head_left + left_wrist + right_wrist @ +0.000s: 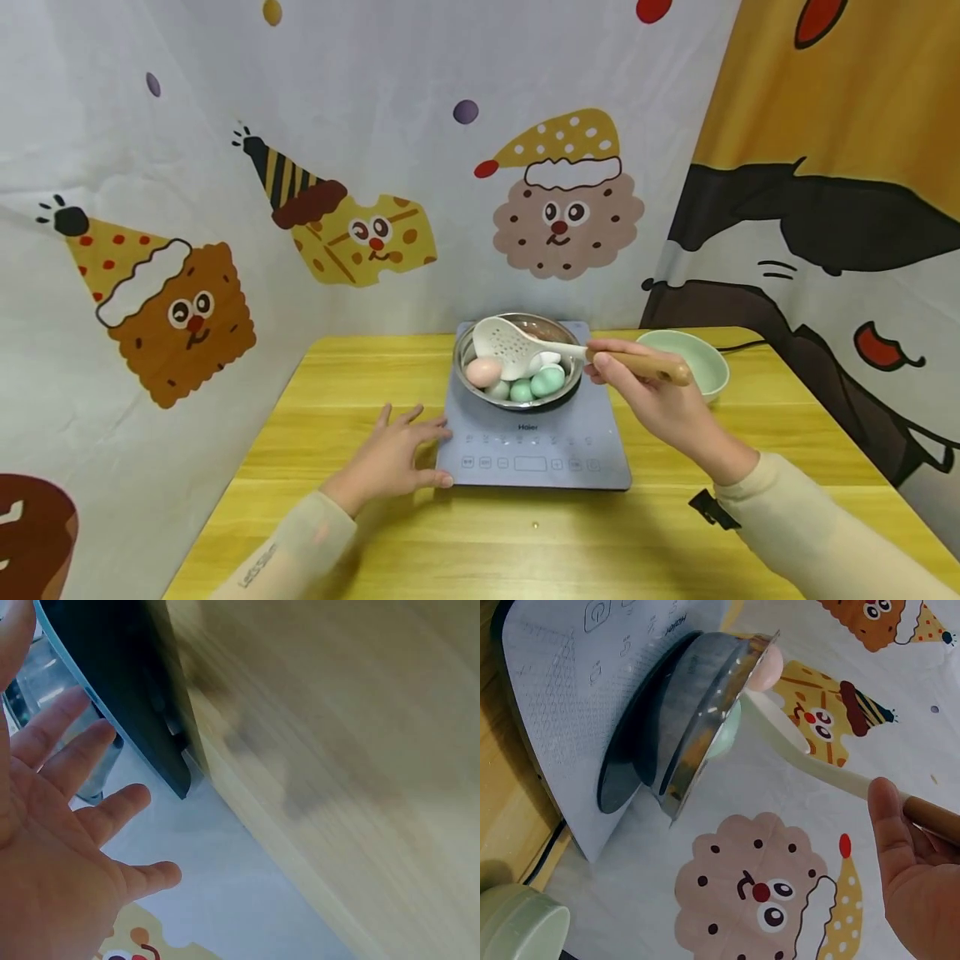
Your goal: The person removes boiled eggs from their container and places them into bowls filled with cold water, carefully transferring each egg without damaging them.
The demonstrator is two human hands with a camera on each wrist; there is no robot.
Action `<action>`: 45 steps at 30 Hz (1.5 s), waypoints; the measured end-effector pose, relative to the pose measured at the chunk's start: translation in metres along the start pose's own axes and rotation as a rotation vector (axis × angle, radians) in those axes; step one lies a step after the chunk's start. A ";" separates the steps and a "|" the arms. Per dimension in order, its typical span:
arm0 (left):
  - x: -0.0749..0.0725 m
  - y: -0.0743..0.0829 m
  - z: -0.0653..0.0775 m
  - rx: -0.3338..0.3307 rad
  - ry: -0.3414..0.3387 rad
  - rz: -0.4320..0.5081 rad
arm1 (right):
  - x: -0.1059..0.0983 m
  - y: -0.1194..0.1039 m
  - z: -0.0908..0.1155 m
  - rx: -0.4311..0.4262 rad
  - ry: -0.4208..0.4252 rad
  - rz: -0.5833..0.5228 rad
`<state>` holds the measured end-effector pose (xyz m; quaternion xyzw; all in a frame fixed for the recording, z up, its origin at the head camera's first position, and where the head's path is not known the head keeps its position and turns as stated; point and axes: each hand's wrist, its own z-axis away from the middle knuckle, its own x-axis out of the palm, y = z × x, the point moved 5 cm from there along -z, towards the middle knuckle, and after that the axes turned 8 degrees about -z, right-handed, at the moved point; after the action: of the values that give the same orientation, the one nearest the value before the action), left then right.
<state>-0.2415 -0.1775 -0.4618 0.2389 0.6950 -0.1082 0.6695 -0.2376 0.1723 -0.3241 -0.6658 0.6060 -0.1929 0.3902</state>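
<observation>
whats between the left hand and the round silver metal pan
Between the left hand and round silver metal pan, the head view shows only a strip of flat, pale blue-grey induction cooktop.

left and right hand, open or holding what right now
Left hand: open, fingers spread beside the cooktop.
Right hand: closed, holding the slotted ladle by its wooden handle.
</observation>
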 end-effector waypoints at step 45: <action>0.003 0.012 0.016 -0.049 0.050 -0.011 | -0.013 0.042 0.039 0.646 0.200 -0.494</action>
<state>-0.2220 -0.1743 -0.4641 0.2211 0.7153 -0.0887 0.6569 -0.2393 0.1977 -0.3766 -0.6127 0.3713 -0.5245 0.4601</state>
